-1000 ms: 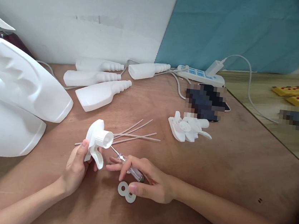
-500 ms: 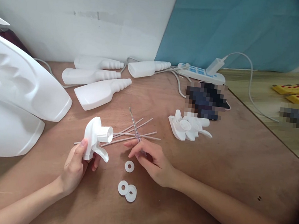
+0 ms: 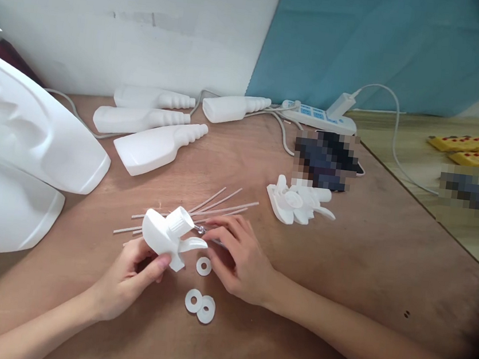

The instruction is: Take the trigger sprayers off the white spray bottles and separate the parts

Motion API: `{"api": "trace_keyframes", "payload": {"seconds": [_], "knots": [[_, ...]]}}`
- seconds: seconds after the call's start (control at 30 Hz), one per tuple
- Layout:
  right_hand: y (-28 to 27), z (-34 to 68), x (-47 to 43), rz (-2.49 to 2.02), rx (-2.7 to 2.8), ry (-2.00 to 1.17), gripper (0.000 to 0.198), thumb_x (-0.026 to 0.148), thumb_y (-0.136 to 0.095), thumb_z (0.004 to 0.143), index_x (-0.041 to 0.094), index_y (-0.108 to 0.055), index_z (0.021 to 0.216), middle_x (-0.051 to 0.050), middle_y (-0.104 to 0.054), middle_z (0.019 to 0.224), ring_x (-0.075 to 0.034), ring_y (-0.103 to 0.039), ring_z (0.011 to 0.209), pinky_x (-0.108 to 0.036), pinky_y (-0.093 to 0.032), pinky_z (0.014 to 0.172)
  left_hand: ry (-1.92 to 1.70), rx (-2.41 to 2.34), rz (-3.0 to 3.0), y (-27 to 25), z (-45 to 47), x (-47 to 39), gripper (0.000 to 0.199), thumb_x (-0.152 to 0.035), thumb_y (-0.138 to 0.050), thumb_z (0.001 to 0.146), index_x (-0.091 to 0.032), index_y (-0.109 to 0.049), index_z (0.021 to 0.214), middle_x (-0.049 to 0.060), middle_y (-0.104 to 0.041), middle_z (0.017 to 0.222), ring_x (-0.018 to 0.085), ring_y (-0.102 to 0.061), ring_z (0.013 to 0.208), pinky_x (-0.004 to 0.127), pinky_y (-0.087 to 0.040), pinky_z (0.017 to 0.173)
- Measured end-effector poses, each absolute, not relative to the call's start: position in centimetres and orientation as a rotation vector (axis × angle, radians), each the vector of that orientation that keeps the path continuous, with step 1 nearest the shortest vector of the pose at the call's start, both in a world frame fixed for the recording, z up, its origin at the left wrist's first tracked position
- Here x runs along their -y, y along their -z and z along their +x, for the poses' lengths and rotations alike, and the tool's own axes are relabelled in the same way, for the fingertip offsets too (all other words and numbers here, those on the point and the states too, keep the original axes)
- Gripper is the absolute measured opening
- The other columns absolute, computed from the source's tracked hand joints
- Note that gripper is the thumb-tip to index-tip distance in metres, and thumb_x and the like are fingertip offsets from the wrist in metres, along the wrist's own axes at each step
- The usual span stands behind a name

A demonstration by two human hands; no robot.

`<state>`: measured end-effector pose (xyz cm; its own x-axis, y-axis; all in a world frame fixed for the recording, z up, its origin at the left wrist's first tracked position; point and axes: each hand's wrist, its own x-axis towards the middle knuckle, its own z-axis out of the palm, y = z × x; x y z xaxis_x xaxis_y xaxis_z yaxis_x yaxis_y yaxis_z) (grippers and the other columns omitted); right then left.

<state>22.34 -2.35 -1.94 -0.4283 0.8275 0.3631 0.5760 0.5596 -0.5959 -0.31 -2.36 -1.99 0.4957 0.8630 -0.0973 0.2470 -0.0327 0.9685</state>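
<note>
My left hand (image 3: 129, 273) grips a white trigger spray head (image 3: 162, 234) between thumb and fingers, its ribbed collar tilted up and to the right. In my right hand (image 3: 242, 255) is a small screwdriver (image 3: 201, 230) with a clear handle; its metal shaft points at the collar. Whether the tip is inside the collar I cannot tell. Behind both hands lie several thin white dip tubes (image 3: 215, 200), crossing one another. A white ring washer (image 3: 203, 266) lies just below the spray head, and two overlapping washers (image 3: 206, 309) rest nearer to me.
Several white bottles (image 3: 156, 147) lie along the wall, with larger white bottles (image 3: 34, 121) at the left. More spray heads (image 3: 295, 200) are heaped on the right. Behind them are a blurred phone (image 3: 328, 158) and a power strip (image 3: 318, 118) with cables.
The spray head has turned in my left hand, its collar now facing more upward. My right hand has brought the screwdriver down to the collar. The view has shifted slightly.
</note>
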Motion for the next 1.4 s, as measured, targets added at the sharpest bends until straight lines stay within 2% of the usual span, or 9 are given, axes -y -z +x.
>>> {"api": "trace_keyframes", "payload": {"seconds": [0.1,0.2,0.4,0.5,0.63,0.83,1.07,1.2,1.4], "knots": [[1.5,22.5,2.5,-0.905,2.110,-0.593,0.044,0.019,-0.052,0.076,0.016,-0.041,0.118,-0.011,-0.055,0.107,-0.022,-0.050,0.098,-0.040,-0.042,0.083,-0.562,-0.936,1.767,1.4,0.1,2.3,0.023,-0.031,-0.042,0.088,-0.014,-0.055,0.080,0.001,-0.056,0.068,0.010,-0.044,0.056,0.021,-0.036,0.051],[1.7,22.4,2.5,-0.734,2.079,-0.692,0.059,0.023,-0.059,0.076,0.017,-0.031,0.128,-0.011,-0.056,0.105,-0.021,-0.052,0.094,-0.038,-0.043,0.082,-0.550,-0.883,1.996,1.1,0.6,2.1,0.022,-0.025,-0.044,0.087,-0.014,-0.050,0.069,-0.002,-0.046,0.060,0.009,-0.037,0.052,0.020,-0.031,0.049],[2.4,21.9,2.6,-0.709,1.840,-0.769,0.042,0.017,-0.066,0.073,0.021,-0.045,0.109,-0.005,-0.058,0.087,-0.016,-0.055,0.077,-0.032,-0.047,0.069,-0.462,-0.804,2.110,1.1,0.8,2.1,0.016,-0.023,-0.046,0.086,-0.015,-0.051,0.075,-0.003,-0.044,0.062,0.009,-0.037,0.054,0.020,-0.031,0.050],[1.8,21.9,2.7,-0.678,1.751,-0.846,0.042,0.017,-0.068,0.069,0.022,-0.043,0.103,-0.005,-0.057,0.092,-0.017,-0.056,0.081,-0.033,-0.048,0.070,-0.405,-0.804,2.115,1.0,0.8,2.1,0.010,-0.025,-0.053,0.082,-0.016,-0.053,0.083,-0.003,-0.046,0.064,0.009,-0.039,0.055,0.020,-0.032,0.051],[0.5,22.5,2.2,-0.799,1.669,-0.829,0.038,0.016,-0.064,0.071,0.024,-0.039,0.099,-0.007,-0.055,0.104,-0.020,-0.057,0.094,-0.038,-0.049,0.078,-0.379,-0.740,2.165,1.0,0.8,2.0,0.031,-0.028,-0.059,0.079,-0.019,-0.050,0.107,0.001,-0.057,0.081,0.010,-0.045,0.060,0.020,-0.038,0.056],[-0.2,24.7,-0.1,-1.303,1.709,-0.368,0.029,0.020,-0.062,0.075,0.022,-0.040,0.094,-0.006,-0.060,0.096,-0.019,-0.060,0.086,-0.033,-0.049,0.074,-0.405,-0.629,2.337,1.4,0.8,2.1,0.030,-0.029,-0.060,0.076,-0.021,-0.055,0.105,0.008,-0.058,0.105,0.016,-0.056,0.084,0.026,-0.045,0.072],[0.4,27.2,-1.7,-1.502,2.034,0.589,0.008,0.026,-0.049,0.084,0.019,-0.049,0.085,-0.005,-0.060,0.073,-0.022,-0.056,0.068,-0.034,-0.039,0.063,-0.398,-0.701,2.330,1.3,0.8,2.1,0.011,-0.022,-0.053,0.081,-0.020,-0.058,0.091,0.006,-0.059,0.100,0.011,-0.057,0.070,0.022,-0.044,0.063],[0.5,27.3,-1.7,-1.590,2.126,0.651,0.013,0.026,-0.045,0.087,0.015,-0.053,0.086,-0.008,-0.062,0.075,-0.023,-0.054,0.069,-0.035,-0.035,0.062,-0.392,-0.682,2.322,1.3,0.8,2.1,0.022,-0.023,-0.055,0.081,-0.020,-0.056,0.102,0.007,-0.058,0.102,0.013,-0.057,0.078,0.024,-0.044,0.069],[0.0,26.8,-1.4,-1.635,2.091,0.668,0.013,0.024,-0.047,0.086,0.015,-0.057,0.088,-0.015,-0.058,0.110,-0.031,-0.051,0.096,-0.044,-0.035,0.076,-0.407,-0.654,2.446,1.6,0.9,2.3,0.026,-0.028,-0.054,0.082,-0.023,-0.057,0.107,0.008,-0.059,0.103,0.015,-0.057,0.079,0.026,-0.045,0.069]]}}
